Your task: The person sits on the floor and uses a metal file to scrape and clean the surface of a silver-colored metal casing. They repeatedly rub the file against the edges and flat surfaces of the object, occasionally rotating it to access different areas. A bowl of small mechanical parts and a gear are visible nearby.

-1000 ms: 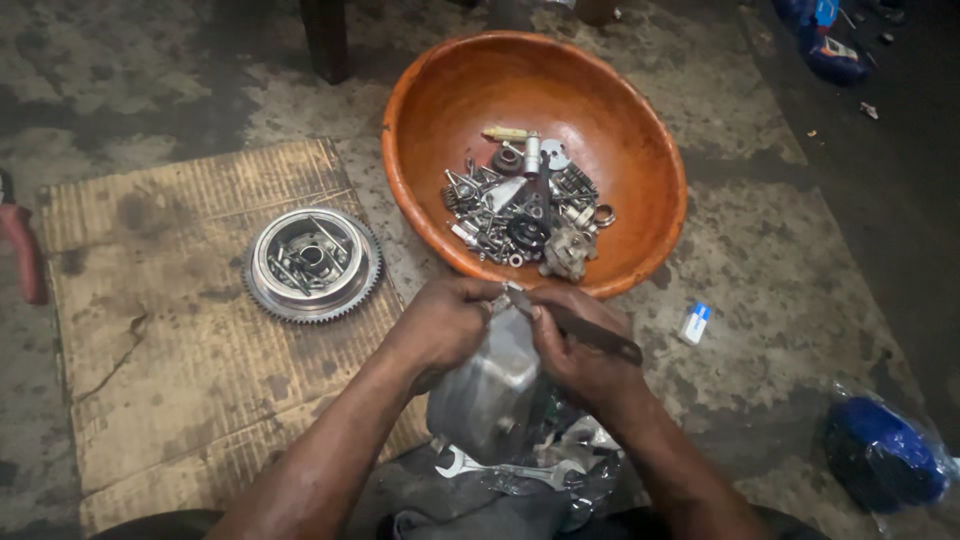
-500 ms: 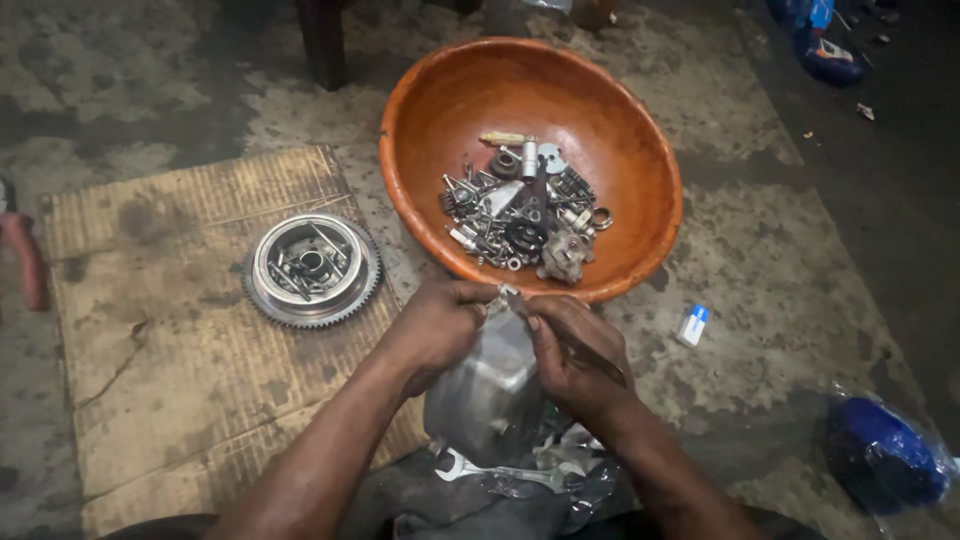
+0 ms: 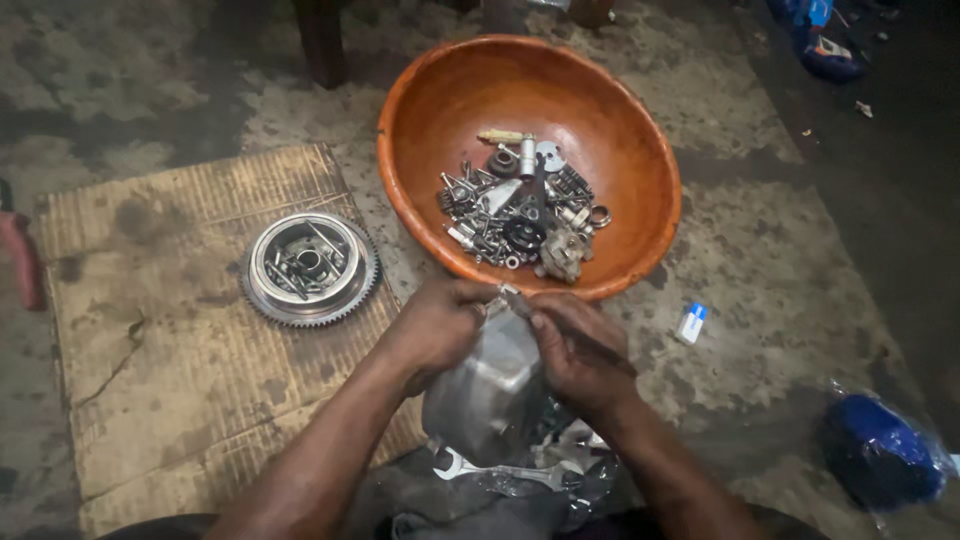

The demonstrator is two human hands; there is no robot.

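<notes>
Gripping dull silver engine cover w/ left hand; right hand clamps dark tool at its top edge.

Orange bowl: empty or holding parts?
Holding parts. The orange bowl sits upright with a pile of small metal parts at its bottom.

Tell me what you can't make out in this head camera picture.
- Small part between the left hand and right hand: fingers cover it.
- Metal cover: lower half hidden by the wrists.
- Pieces in the orange bowl: too small and piled.
- Red tool: cut off by the left edge.
</notes>
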